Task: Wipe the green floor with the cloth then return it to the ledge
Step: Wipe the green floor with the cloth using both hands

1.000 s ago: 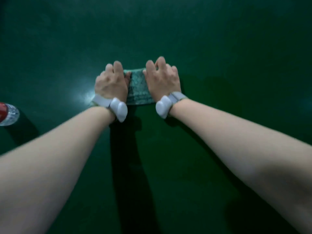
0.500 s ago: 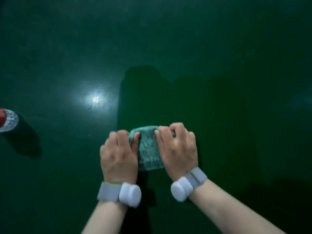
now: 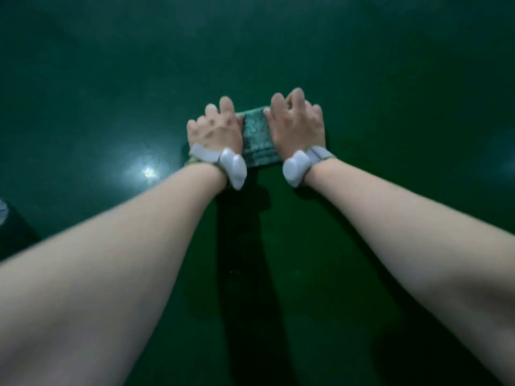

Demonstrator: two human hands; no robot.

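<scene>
A folded teal patterned cloth (image 3: pixel 257 137) lies flat on the glossy green floor (image 3: pixel 390 93), far out in front of me. My left hand (image 3: pixel 216 130) presses down on its left part and my right hand (image 3: pixel 296 122) on its right part, fingers curled over the far edge. Only the strip of cloth between the hands shows. Both arms are stretched forward. Each wrist carries a grey band with a white pod. No ledge is in view.
A clear plastic bottle (image 3: pixel 2 211) lies at the left edge, mostly cut off. A bright lamp reflection (image 3: pixel 147 171) shines on the floor left of my left wrist. Dark shadows of my arms run back toward me.
Half a second ago the cloth and both hands were pulled in close to me; now they are pushed far forward across the floor, arms extended, as they were one second ago.
</scene>
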